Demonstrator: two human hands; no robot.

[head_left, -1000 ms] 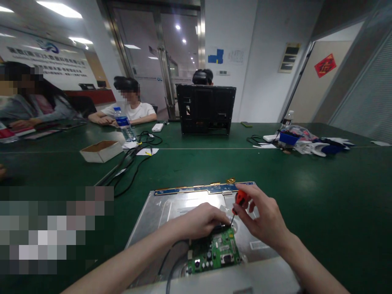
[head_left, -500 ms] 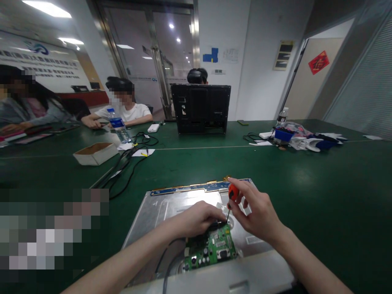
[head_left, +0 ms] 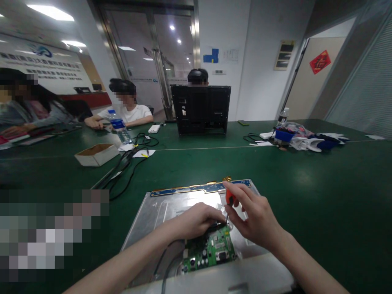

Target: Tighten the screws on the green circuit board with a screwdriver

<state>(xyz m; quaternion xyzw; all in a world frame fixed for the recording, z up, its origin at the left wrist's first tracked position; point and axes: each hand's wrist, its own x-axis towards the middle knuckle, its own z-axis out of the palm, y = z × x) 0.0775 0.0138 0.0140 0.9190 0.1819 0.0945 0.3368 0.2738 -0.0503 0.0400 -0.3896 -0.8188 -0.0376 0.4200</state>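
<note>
My right hand (head_left: 255,214) is closed around the red handle of a screwdriver (head_left: 230,197), thumb and fingers gripping it. The thin shaft points down to the upper right corner of a green circuit board (head_left: 219,245). My left hand (head_left: 200,220) is closed, with its fingertips close to the screwdriver's tip at the board's upper edge. What its fingers hold, if anything, is hidden. Under both hands lies a metal panel (head_left: 143,226) with a narrow blue circuit strip (head_left: 180,190) along its far edge. A dark cable (head_left: 163,269) runs beside the board.
A white open box (head_left: 98,157), black cables (head_left: 130,171) and a water bottle (head_left: 121,128) stand to the left. Across the green table (head_left: 321,204) is a black monitor frame (head_left: 200,110). A blue bin (head_left: 284,134) with gloves is at right. Several people sit beyond.
My right hand and the screwdriver have shifted slightly down and left, and the handle is more covered by the fingers. My left hand stays nearly in place.
</note>
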